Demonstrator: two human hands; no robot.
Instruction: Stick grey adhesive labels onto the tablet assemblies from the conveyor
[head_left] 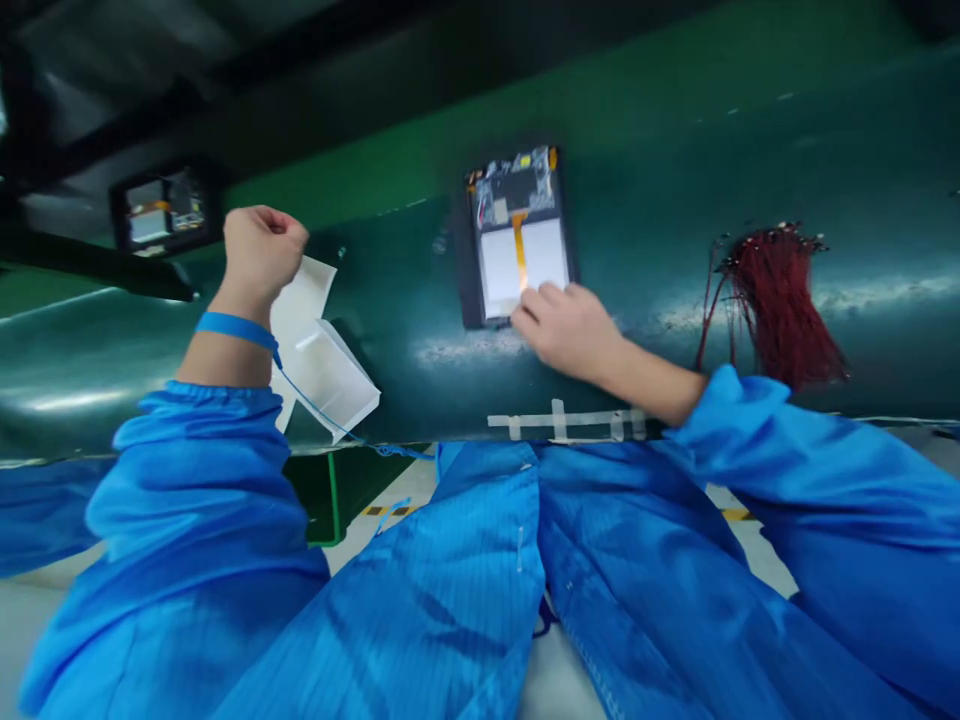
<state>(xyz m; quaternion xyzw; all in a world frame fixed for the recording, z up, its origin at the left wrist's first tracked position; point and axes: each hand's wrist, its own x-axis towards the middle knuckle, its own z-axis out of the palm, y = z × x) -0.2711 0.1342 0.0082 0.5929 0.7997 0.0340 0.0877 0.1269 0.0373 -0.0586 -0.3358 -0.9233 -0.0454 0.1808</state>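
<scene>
An opened tablet-like device (521, 235) lies on the green work surface, its circuit board at the far end, a white battery and an orange ribbon strip nearer me. My right hand (566, 325), fingers curled together, touches its near edge at the lower right; whatever is between the fingertips is hidden. My left hand (262, 250) is raised with bent, closed fingers above white paper sheets (301, 300); I cannot make out what it pinches. A blue wrist strap (236, 327) with a thin cord circles my left wrist. Beside the sheets sits a shallow white tray (337, 380).
A bundle of dark red wires (784, 310) lies at the right. Another opened device (161, 212) rests at the far left, near a dark bar (97, 262). Strips of pale tape (559, 424) stick to the near edge of the green surface (420, 385).
</scene>
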